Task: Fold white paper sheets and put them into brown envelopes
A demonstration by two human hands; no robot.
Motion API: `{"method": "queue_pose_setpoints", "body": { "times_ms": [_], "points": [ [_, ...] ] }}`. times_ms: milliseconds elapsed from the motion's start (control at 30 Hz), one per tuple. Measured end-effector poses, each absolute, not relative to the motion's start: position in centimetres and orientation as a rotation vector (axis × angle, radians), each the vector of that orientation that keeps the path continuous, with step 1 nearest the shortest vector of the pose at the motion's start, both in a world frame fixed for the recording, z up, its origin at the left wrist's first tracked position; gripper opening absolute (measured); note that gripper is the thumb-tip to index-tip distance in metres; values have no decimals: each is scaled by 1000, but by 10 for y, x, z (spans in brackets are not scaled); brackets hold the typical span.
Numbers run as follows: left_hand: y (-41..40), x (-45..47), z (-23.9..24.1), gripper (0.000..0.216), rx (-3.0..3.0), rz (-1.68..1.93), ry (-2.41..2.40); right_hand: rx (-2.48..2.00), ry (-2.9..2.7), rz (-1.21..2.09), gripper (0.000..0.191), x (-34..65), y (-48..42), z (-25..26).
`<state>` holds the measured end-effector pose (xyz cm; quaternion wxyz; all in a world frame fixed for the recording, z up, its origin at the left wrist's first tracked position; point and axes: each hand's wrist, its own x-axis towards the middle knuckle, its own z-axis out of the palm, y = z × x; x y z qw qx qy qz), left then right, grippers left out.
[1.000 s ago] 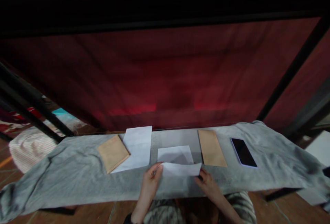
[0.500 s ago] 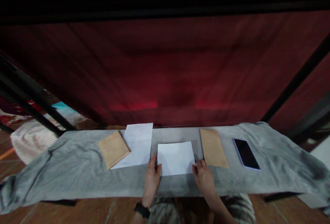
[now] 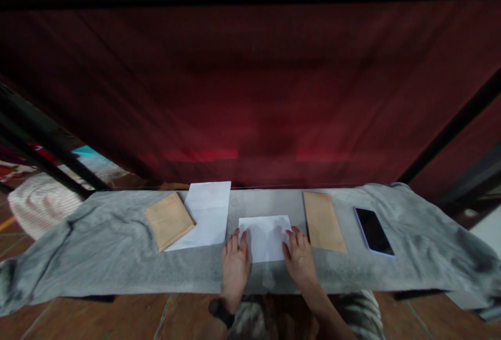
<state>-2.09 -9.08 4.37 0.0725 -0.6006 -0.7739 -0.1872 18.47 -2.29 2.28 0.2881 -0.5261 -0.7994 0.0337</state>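
A white sheet of paper (image 3: pixel 267 238) lies flat in front of me, possibly folded. My left hand (image 3: pixel 236 264) rests over its left edge, palm down, with the fingers stretched forward. Over the right edge lies my right hand (image 3: pixel 300 260), its fingers spread and slightly bent on the paper. Neither hand grips anything. To the left is another, larger white sheet (image 3: pixel 211 212), partly covered by a small stack of brown envelopes (image 3: pixel 169 220). A single brown envelope (image 3: pixel 324 222) lies just beyond my right hand.
A smartphone (image 3: pixel 374 231) lies face up farther right. Grey cloth (image 3: pixel 125 246) covers the narrow table. A dark red curtain (image 3: pixel 266 95) hangs behind, with a black post (image 3: pixel 434 136) at the right. My knees are below the front edge.
Both hands have moved from the sheet's side edges inward and onto it, fingers now stretched forward. The sheet looks slightly shorter front to back. The view has shifted slightly.
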Motion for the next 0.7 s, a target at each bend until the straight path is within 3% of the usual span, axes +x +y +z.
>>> {"method": "queue_pose_setpoints", "body": {
  "times_ms": [333,700],
  "points": [
    [-44,8,9,59,-2050,-309,-2181,-1221,-2430,235,48,111,3,18],
    [-46,-11,11,56,-1777,-360,-2324,-1377,-2390,-6,52,134,19,-6]
  ]
}}
